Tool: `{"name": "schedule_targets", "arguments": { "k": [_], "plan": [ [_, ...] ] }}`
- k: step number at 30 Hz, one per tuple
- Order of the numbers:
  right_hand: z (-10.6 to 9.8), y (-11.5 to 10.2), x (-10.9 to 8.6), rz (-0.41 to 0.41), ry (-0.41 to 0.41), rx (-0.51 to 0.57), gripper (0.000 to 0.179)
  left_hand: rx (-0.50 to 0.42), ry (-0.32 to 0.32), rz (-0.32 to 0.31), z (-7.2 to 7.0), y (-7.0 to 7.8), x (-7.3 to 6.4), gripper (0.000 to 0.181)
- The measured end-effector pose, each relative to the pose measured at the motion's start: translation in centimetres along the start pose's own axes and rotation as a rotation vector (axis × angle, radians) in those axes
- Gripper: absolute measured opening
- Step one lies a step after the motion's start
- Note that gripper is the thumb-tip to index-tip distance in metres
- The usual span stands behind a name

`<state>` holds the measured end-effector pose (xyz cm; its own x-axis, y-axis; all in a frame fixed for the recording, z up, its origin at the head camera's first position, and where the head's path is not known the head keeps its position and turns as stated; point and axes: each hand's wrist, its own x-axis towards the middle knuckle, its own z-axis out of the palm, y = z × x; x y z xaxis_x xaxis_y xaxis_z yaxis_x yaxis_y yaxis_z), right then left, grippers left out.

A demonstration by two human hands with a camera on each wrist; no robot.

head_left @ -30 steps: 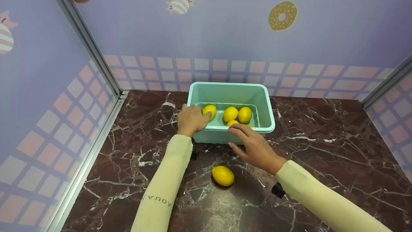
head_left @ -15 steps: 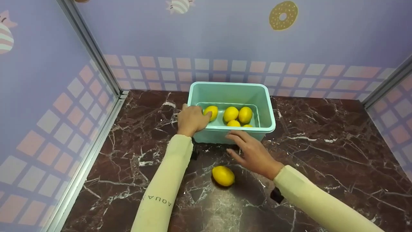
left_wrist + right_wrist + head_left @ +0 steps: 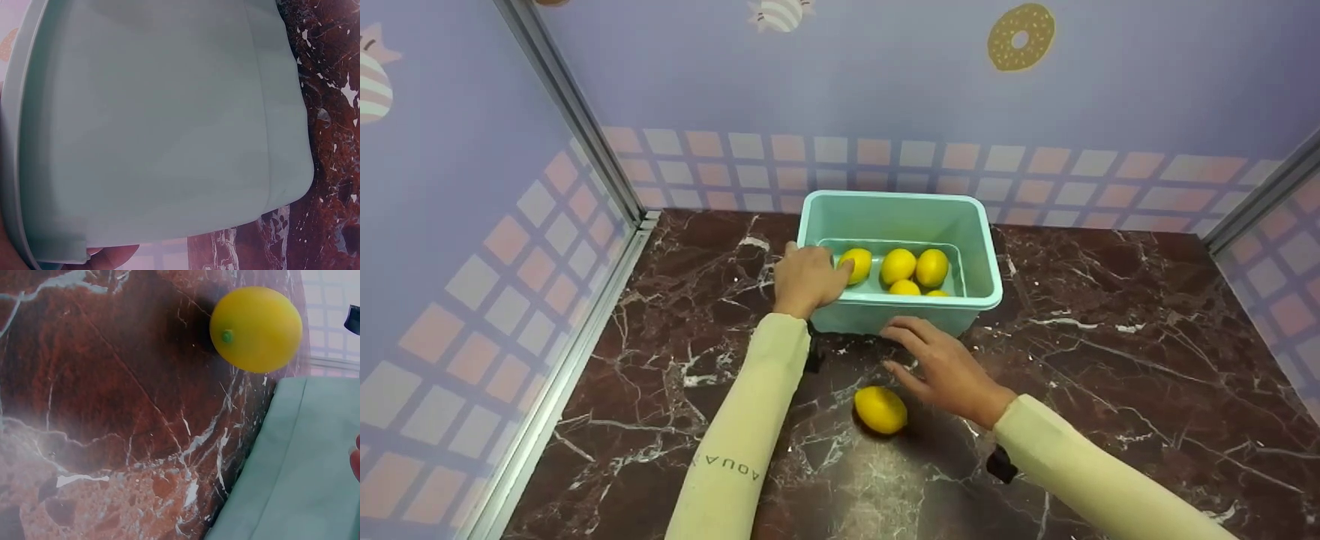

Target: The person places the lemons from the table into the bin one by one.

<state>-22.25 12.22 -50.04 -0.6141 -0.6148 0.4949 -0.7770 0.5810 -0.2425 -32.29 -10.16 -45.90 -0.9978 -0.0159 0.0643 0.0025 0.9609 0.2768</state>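
A light green plastic bin [image 3: 851, 319] stands by the back wall with several lemons in it. My left hand [image 3: 808, 279] grips its front left corner, fingers hooked around the rim. One lemon [image 3: 858, 264] inside lies just beyond the left thumb, and others [image 3: 898, 267] cluster in the right half. My right hand [image 3: 949, 371], fingers spread and slightly bent, is in front of the bin, holding nothing. Closer to me a single lemon [image 3: 880, 410] rests on the tabletop, left of and below the right hand. In the right wrist view, this lemon [image 3: 259, 332] appears beside the bin's wall.
The dark red marble tabletop [image 3: 1110, 375] carries the bin and the loose lemon. A patterned purple back panel [image 3: 885, 82] rises behind the bin. Side panels [image 3: 450, 247] with metal framing bound the table.
My right hand has drawn back from the bin's front rim toward the lemon on the table. The lemon near my left thumb has rolled slightly right. My left hand stays put.
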Motion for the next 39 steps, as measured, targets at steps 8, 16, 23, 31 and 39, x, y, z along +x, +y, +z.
{"name": "schedule_targets", "arguments": {
  "k": [8,16,23,31,39],
  "plan": [
    [0.5,-0.3,-0.3,0.0,-0.036,0.021,0.04,0.016,-0.009,-0.006,0.0,0.0,0.0,0.054],
    [1.1,-0.5,-0.9,0.007,-0.065,0.038,0.041,0.014,-0.026,-0.006,0.0,0.0,0.2,0.055],
    [1.8,-0.6,-1.3,0.003,-0.08,0.039,0.041,0.013,-0.019,-0.014,-0.1,0.1,0.1,0.054],
    [2.0,-0.7,-1.6,0.024,-0.161,0.074,0.044,0.013,-0.036,-0.019,0.0,0.1,0.2,0.054],
    [2.4,-0.7,-1.7,0.036,-0.282,0.096,0.052,-0.005,-0.029,-0.022,0.0,0.1,0.1,0.052]
  ]
}}
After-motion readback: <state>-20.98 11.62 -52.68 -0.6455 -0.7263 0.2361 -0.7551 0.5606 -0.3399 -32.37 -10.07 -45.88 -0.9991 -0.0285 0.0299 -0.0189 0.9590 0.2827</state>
